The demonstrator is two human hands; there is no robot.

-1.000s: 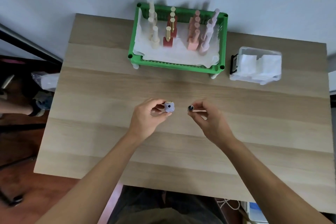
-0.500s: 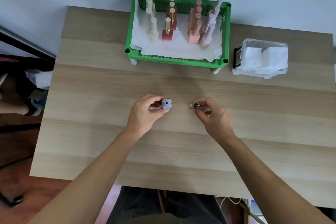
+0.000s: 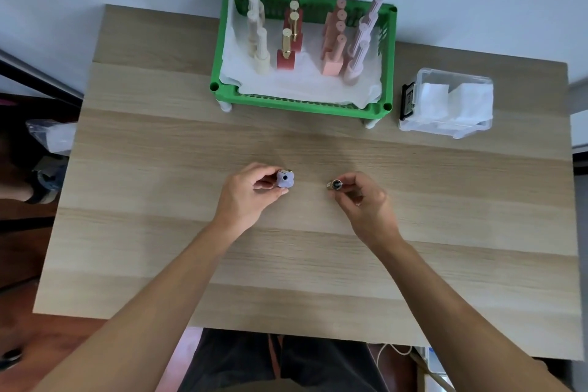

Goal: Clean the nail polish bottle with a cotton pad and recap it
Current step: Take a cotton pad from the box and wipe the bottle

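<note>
The left hand's fingers [image 3: 270, 180] pinch a lilac nail polish bottle [image 3: 284, 179], uncapped, its dark open neck facing up, held at the worktop's centre. The left hand [image 3: 251, 196] sits just at the bottle's 8 o'clock. The right hand's fingers [image 3: 351, 183] are clenched on the bottle's cap [image 3: 334, 184], whose gold-rimmed dark opening points toward the bottle; the right hand [image 3: 366, 204] lies at the cap's 4 o'clock. Bottle and cap are apart, with a bare strip of wood between them. Around both hands the wooden worktop [image 3: 159, 200] is open on every side, out to its left, right and near edges. At 12 o'clock, against the far edge and wall, stands a green basket [image 3: 302, 102] lined with white paper, holding upright rows of nail polish bottles [image 3: 332, 64] in cream, red, pink and mauve. At 2 o'clock, near the right edge, sits a clear plastic box [image 3: 445, 130] of white cotton pads [image 3: 467, 102], just beside the basket.
</note>
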